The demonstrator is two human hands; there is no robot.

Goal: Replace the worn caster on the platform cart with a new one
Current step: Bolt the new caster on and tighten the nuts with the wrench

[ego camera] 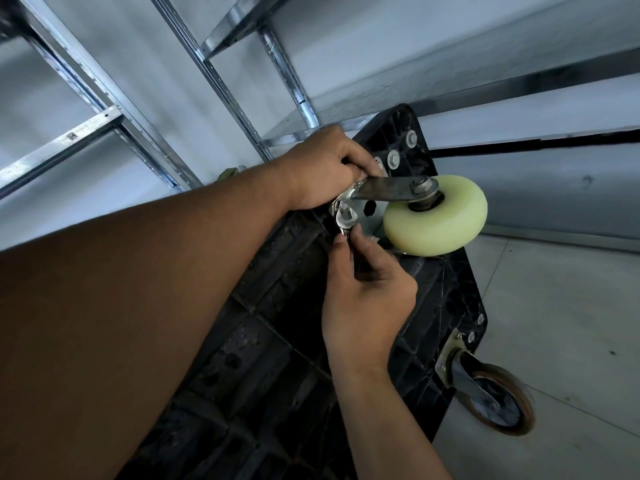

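Head cam: the cart (277, 306) is tipped so its ribbed underside faces the person, which puts the mounting bolts in easy reach. The cream caster (436, 214) sits at the upper corner of the cart's end edge, plate against the underside. It looks clean, so I'd guess it's the new one going on. The left hand (325, 171) is curled round its fork by the plate, probably to stop it swivelling. The right hand (367, 289) pinches a wrench (346, 220) whose head sits on a nut at the plate's edge. A brown caster (498, 403) hangs at the lower corner, with shelving (225, 81) behind.
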